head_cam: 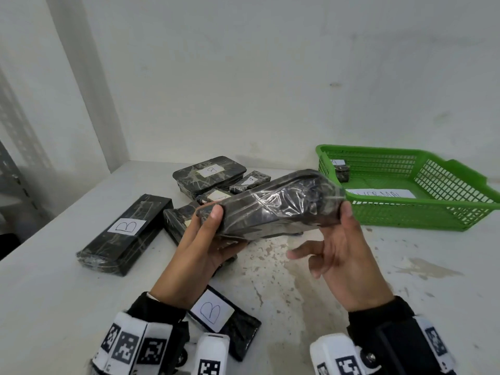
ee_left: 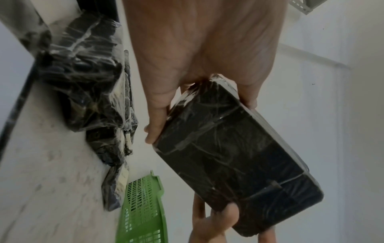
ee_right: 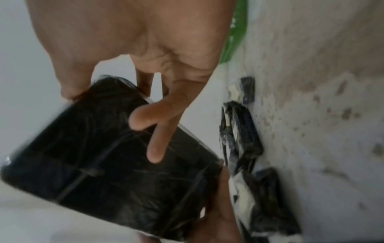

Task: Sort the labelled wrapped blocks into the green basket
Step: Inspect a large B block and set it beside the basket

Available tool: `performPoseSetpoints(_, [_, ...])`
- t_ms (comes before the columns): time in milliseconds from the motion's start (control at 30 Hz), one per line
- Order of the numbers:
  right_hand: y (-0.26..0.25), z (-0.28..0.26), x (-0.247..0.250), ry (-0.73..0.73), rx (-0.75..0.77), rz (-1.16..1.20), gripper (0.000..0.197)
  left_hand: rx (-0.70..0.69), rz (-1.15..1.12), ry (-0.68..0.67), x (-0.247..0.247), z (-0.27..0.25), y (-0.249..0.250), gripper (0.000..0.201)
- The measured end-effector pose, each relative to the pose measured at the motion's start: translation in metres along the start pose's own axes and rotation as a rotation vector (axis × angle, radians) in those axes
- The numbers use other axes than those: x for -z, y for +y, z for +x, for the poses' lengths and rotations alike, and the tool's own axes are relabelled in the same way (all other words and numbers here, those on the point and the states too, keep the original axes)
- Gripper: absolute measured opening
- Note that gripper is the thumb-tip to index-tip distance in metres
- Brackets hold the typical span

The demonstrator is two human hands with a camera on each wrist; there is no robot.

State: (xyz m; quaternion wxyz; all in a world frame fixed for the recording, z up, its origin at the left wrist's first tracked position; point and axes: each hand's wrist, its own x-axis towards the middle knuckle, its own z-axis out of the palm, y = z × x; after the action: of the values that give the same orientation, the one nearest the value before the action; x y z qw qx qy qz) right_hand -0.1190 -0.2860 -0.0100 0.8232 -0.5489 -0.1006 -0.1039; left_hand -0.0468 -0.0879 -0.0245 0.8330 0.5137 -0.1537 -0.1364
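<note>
A large black block wrapped in clear film (head_cam: 273, 207) hangs above the table between both hands, no label showing on its upper face. My left hand (head_cam: 208, 234) grips its near-left end, thumb on top. My right hand (head_cam: 332, 239) pinches its right end with thumb and a finger, while two fingers stick out free. The left wrist view shows the wrapped block (ee_left: 232, 157) below the left hand (ee_left: 199, 82); the right wrist view shows the wrapped block (ee_right: 108, 161) under the right hand (ee_right: 129, 92). The green basket (head_cam: 422, 212) stands at the right and holds one small wrapped block (head_cam: 342, 173).
Several wrapped blocks lie on the white table: a long one labelled B (head_cam: 124, 234) at left, another B block (head_cam: 224, 320) near my wrists, a big one (head_cam: 211, 174) at the back with smaller ones beside it. A paper label (head_cam: 381, 194) lies in the basket.
</note>
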Motion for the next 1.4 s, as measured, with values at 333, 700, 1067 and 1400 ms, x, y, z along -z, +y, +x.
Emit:
performPoseSetpoints(333, [-0.001, 0.003, 0.006, 0.161, 0.160, -0.096, 0.057, -0.143, 0.271, -0.025, -0.001, -0.003, -0.003, 0.075])
performPoseSetpoints(700, [0.009, 0.001, -0.007, 0.117, 0.108, -0.223, 0.055, -0.219, 0.383, -0.138, -0.011, -0.011, 0.000, 0.034])
performPoseSetpoints(1067, [0.008, -0.003, -0.014, 0.180, 0.155, -0.293, 0.056, -0.185, 0.286, -0.164, -0.010, -0.013, 0.006, 0.029])
performPoseSetpoints(1400, [0.016, -0.007, -0.018, 0.243, 0.158, -0.383, 0.039, -0.204, 0.306, -0.171, -0.010, -0.014, 0.008, 0.048])
